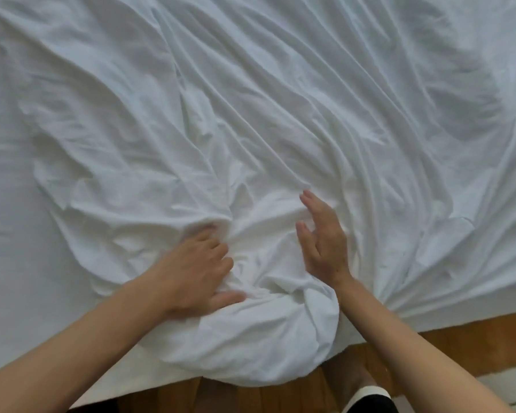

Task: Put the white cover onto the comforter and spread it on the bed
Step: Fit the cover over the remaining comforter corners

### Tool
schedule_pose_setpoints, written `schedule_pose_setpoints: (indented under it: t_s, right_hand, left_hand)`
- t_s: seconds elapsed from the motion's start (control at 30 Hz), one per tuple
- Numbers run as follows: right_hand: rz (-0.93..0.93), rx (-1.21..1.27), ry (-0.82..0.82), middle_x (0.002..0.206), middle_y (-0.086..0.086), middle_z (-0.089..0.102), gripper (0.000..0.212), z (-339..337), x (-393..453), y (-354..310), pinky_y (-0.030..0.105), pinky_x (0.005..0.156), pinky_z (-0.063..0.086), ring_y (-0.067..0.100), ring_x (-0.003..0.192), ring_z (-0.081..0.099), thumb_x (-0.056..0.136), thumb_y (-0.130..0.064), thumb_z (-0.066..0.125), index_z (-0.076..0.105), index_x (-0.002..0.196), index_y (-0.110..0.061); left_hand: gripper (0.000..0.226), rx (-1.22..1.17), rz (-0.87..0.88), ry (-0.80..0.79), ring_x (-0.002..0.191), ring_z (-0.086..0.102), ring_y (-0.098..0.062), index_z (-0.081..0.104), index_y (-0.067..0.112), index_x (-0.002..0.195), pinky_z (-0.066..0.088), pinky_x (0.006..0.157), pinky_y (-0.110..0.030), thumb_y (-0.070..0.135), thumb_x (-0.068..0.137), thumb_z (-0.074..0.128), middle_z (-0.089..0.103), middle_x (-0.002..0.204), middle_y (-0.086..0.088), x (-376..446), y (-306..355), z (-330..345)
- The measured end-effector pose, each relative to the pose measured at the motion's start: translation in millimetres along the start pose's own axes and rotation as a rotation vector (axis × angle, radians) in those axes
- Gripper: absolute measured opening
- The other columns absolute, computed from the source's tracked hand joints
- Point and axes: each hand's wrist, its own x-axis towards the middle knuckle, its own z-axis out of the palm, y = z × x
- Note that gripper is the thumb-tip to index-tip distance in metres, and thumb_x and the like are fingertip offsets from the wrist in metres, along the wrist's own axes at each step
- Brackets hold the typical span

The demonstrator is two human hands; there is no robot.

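The white cover (280,99) lies wrinkled over the whole bed, with long folds running toward the near edge. A rounded bulge of covered comforter (251,338) hangs over the near edge of the bed in the middle. My left hand (197,269) presses on the fabric just left of the bulge, fingers curled into a fold of the cover. My right hand (322,236) stands on its edge against the cover to the right of it, fingers straight, holding nothing.
A wooden floor (459,344) shows below the bed's near edge. A foot in a black and white slipper (370,397) stands at the bottom right. A pale rug edge (510,383) lies in the lower right corner.
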Motion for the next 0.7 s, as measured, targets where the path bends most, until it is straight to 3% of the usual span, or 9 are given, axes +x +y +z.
schedule_pose_setpoints:
  t_s: [0.07, 0.2, 0.33, 0.47, 0.57, 0.7]
  right_hand:
    - [-0.149, -0.024, -0.157, 0.14, 0.014, 0.051, 0.046, 17.1, -3.1, -15.5, 0.024, 0.109, 0.035, 0.021, 0.13, 0.046, 0.096, -0.028, 0.047, 0.053, 0.133, -0.001]
    - [-0.369, -0.252, -0.454, 0.148, 0.018, 0.041, 0.049, 65.6, -34.9, -22.9, 0.045, 0.111, 0.033, 0.031, 0.136, 0.038, 0.096, -0.031, 0.044, 0.048, 0.139, -0.007]
    - [-0.251, -0.365, -0.37, 0.149, 0.013, 0.041, 0.048, 79.0, -48.8, -10.8, 0.046, 0.111, 0.033, 0.027, 0.138, 0.039, 0.098, -0.026, 0.037, 0.048, 0.141, -0.006]
    - [-0.176, -0.48, -0.341, 0.152, 0.009, 0.036, 0.05, 84.7, -47.7, -7.2, 0.038, 0.116, 0.025, 0.024, 0.138, 0.038, 0.098, -0.026, 0.034, 0.044, 0.143, -0.007]
    - [-0.115, -0.508, -0.307, 0.152, 0.01, 0.035, 0.053, 92.3, -51.2, -13.6, 0.036, 0.118, 0.015, 0.024, 0.14, 0.032, 0.095, -0.022, 0.033, 0.039, 0.144, -0.005]
    - [-0.127, -0.536, -0.337, 0.153, 0.011, 0.035, 0.054, 91.9, -50.8, -10.4, 0.036, 0.118, 0.015, 0.024, 0.14, 0.031, 0.095, -0.022, 0.032, 0.034, 0.146, -0.006]
  left_hand:
    - [0.062, -0.079, 0.039, -0.006, 0.063, 0.049, -0.017, 0.054, 0.021, 0.066, 0.046, 0.074, -0.032, 0.071, 0.092, 0.026, 0.052, 0.068, 0.004, -27.5, 5.7, 2.0]
    - [0.053, -0.068, 0.115, 0.029, 0.059, 0.048, -0.015, 0.052, 0.022, 0.065, 0.032, 0.075, -0.03, 0.068, 0.09, 0.04, 0.052, 0.065, 0.005, -64.4, 36.4, 11.7]
    - [0.052, -0.076, -0.004, 0.233, 0.046, 0.044, -0.017, 0.048, 0.021, 0.051, 0.034, 0.06, -0.03, 0.054, 0.091, 0.053, 0.046, 0.049, 0.003, -94.7, 49.1, 21.2]
    - [0.052, -0.142, -0.18, 0.401, 0.048, 0.036, -0.019, 0.045, 0.017, 0.047, 0.028, 0.054, -0.031, 0.042, 0.09, 0.061, 0.038, 0.049, -0.001, -173.2, 32.5, 23.1]
    - [0.052, -0.146, -0.303, 0.299, 0.046, 0.039, -0.02, 0.047, 0.016, 0.049, 0.025, 0.056, -0.031, 0.041, 0.094, 0.057, 0.04, 0.052, -0.002, -216.8, 23.4, 42.2]
    - [0.056, -0.264, -0.45, 0.149, 0.05, 0.053, -0.021, 0.061, 0.017, 0.064, 0.034, 0.057, -0.03, 0.052, 0.099, 0.035, 0.054, 0.059, 0.001, -195.2, 21.9, 48.3]
